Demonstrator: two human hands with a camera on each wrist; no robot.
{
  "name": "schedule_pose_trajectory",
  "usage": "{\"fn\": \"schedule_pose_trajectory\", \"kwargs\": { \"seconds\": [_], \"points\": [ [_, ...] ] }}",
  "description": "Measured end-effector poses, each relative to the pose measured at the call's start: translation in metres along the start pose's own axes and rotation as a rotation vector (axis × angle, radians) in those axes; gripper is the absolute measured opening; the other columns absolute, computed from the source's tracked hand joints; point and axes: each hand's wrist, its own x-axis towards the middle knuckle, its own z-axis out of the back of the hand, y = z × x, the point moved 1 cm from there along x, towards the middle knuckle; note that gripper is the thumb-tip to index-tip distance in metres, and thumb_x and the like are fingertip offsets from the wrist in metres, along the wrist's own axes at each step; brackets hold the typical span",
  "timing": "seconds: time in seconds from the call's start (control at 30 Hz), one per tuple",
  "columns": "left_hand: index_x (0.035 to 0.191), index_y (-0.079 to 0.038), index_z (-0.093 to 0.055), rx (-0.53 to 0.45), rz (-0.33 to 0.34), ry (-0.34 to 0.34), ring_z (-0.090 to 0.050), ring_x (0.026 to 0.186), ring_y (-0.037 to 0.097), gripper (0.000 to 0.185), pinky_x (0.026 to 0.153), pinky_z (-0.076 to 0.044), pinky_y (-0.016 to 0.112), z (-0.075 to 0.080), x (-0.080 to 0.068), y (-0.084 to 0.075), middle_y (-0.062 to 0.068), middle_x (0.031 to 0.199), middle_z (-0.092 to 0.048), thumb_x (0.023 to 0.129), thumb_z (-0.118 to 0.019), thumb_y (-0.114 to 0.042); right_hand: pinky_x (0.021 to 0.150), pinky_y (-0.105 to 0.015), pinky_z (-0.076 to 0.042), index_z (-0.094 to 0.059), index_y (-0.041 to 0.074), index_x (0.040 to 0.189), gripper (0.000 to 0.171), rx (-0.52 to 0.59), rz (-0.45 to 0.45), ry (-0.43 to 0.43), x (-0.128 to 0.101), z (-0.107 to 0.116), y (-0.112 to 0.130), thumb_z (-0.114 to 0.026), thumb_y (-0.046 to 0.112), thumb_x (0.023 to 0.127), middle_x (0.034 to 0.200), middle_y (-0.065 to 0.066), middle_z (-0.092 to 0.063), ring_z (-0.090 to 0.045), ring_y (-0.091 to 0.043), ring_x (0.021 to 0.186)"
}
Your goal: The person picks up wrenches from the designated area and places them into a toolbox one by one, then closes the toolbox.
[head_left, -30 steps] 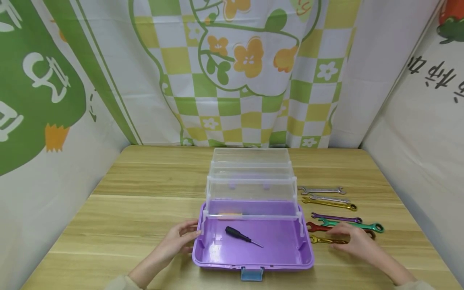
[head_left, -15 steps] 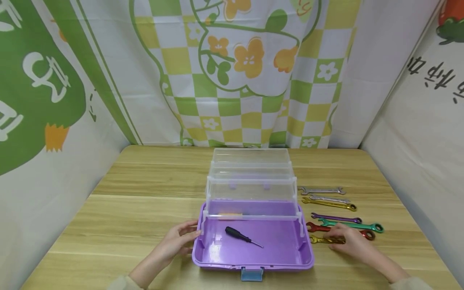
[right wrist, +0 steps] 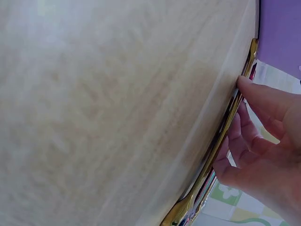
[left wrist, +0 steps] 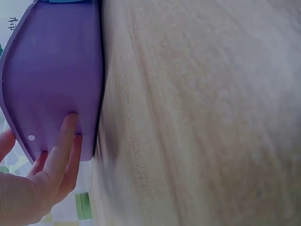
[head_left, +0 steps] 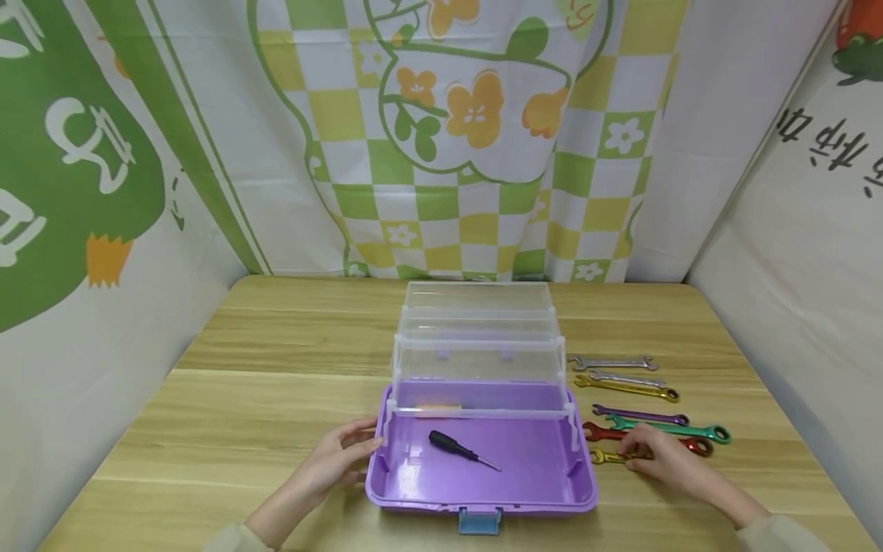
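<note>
A purple toolbox (head_left: 483, 491) stands open on the table, its clear tiered trays raised at the back. Inside it lies a black-handled screwdriver (head_left: 455, 447). My left hand (head_left: 334, 464) is at the box's left side; in the left wrist view its fingers (left wrist: 66, 136) press fairly straight against the outer wall, the thumb near the rim. To the right of the box, my right hand (head_left: 665, 456) pinches the nearest gold wrench (head_left: 603, 457) between thumb and fingers. In the right wrist view this gold wrench (right wrist: 221, 150) lies low along the table surface, partly behind the fingers.
Beyond the right hand lie a red wrench (head_left: 697, 446), a green wrench (head_left: 690, 431) and a purple wrench (head_left: 641, 415). Farther back are another gold wrench (head_left: 628, 388) and two silver wrenches. An orange item (head_left: 439, 410) shows under the clear tray. Patterned curtains enclose the table.
My right hand has slid slightly left along the gold wrench, and its thumb and fingers have come together on it. The left hand and toolbox have stayed in place.
</note>
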Motion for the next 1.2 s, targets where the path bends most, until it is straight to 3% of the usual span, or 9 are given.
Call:
{"fn": "schedule_pose_trajectory", "kwargs": {
  "seconds": [0.17, 0.4, 0.57, 0.87, 1.0, 1.2],
  "points": [
    [0.13, 0.013, -0.025, -0.005, -0.002, 0.01, -0.058, 0.092, 0.027, 0.062, 0.077, -0.053, 0.043, 0.0, -0.001, 0.0, 0.032, 0.123, -0.04, 0.085, -0.056, -0.016, 0.052, -0.019, -0.044, -0.059, 0.006, 0.087, 0.01, 0.026, 0.01, 0.019, -0.001, -0.001, 0.0, -0.064, 0.009, 0.079, 0.077, -0.001, -0.054, -0.045, 0.001, 0.067],
    [0.13, 0.013, -0.024, -0.009, -0.004, 0.015, -0.058, 0.091, 0.027, 0.062, 0.077, -0.053, 0.044, 0.0, -0.001, 0.0, 0.031, 0.122, -0.041, 0.085, -0.057, -0.016, 0.054, -0.019, -0.048, -0.062, 0.005, 0.085, 0.011, 0.119, 0.093, 0.013, -0.004, 0.0, -0.002, -0.066, 0.007, 0.076, 0.077, 0.003, -0.06, -0.051, 0.0, 0.068],
    [0.13, 0.013, -0.024, -0.01, -0.004, 0.016, -0.058, 0.092, 0.027, 0.063, 0.077, -0.053, 0.043, 0.0, -0.001, 0.0, 0.032, 0.122, -0.04, 0.085, -0.057, -0.016, 0.056, -0.02, -0.051, -0.064, 0.003, 0.086, 0.011, 0.154, 0.052, 0.031, -0.004, 0.003, -0.002, -0.066, 0.008, 0.076, 0.079, 0.001, -0.063, -0.054, 0.0, 0.069],
    [0.131, 0.013, -0.024, -0.01, -0.001, 0.018, -0.057, 0.094, 0.028, 0.063, 0.077, -0.052, 0.044, 0.0, 0.0, 0.002, 0.033, 0.124, -0.038, 0.086, -0.056, -0.017, 0.056, -0.02, -0.052, -0.066, 0.005, 0.084, 0.009, 0.088, 0.056, -0.043, 0.005, 0.02, 0.014, -0.067, 0.008, 0.076, 0.079, 0.0, -0.065, -0.056, -0.001, 0.07],
    [0.13, 0.013, -0.024, -0.012, -0.005, 0.017, -0.057, 0.094, 0.028, 0.062, 0.078, -0.052, 0.044, 0.0, -0.001, 0.001, 0.033, 0.124, -0.038, 0.086, -0.056, -0.017, 0.057, -0.021, -0.052, -0.067, 0.006, 0.086, 0.01, 0.071, 0.016, -0.064, 0.011, 0.034, 0.024, -0.066, 0.011, 0.077, 0.083, -0.002, -0.064, -0.056, -0.001, 0.071],
    [0.13, 0.013, -0.025, -0.025, -0.008, 0.011, -0.057, 0.093, 0.028, 0.063, 0.078, -0.052, 0.043, 0.001, -0.001, 0.001, 0.032, 0.123, -0.039, 0.085, -0.057, -0.017, 0.048, -0.02, -0.048, -0.067, 0.001, 0.084, 0.01, 0.034, 0.113, -0.141, 0.025, 0.051, 0.041, -0.068, 0.004, 0.075, 0.076, -0.002, -0.065, -0.053, -0.001, 0.063]
  ]
}}
